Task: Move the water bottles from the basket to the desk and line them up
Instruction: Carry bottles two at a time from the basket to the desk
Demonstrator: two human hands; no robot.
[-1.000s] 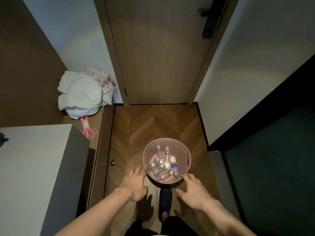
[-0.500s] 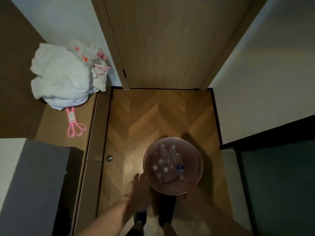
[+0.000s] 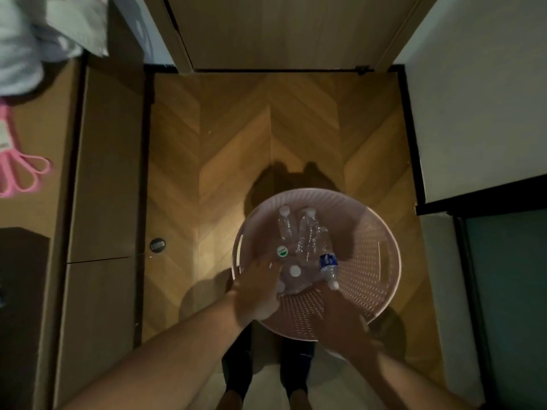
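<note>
- Head view, contents: basket (image 3: 370, 261), round, pale pink, perforated plastic with ribbed wall and slot handles, standing on herringbone wood floor (image 3: 236, 143) in front of a closed door (image 3: 281, 25).
- Water bottles (image 3: 307, 241): small clear plastic with crinkled walls and white caps, some upright and some lying, all inside the basket; one carries a blue label (image 3: 328, 259), one a green-and-white cap (image 3: 282, 251). None has reached the desk.
- Left hand (image 3: 259, 291): over the near-left rim, reaching down among the bottles; fingers blurred and partly hidden, so whether they are clamped on a bottle cannot be told.
- Right hand (image 3: 340, 318): at the near rim in deep shadow, beside the cap of the blue-labelled bottle; finger state likewise cannot be told.
- Change: one second ago both hands hovered spread just short of the rim and the basket looked small and far; the view has since dropped close, and both hands have crossed into or onto the basket.
- Judged meaning: approach is finished and the first pick is beginning; transfer and lining-up remain undone.
- Surroundings: wooden ledge (image 3: 103, 173) at left with a pink plastic looped item (image 3: 17, 173) and pale crumpled cloth or bags (image 3: 29, 39); dark socked feet (image 3: 239, 374) below the basket.
</note>
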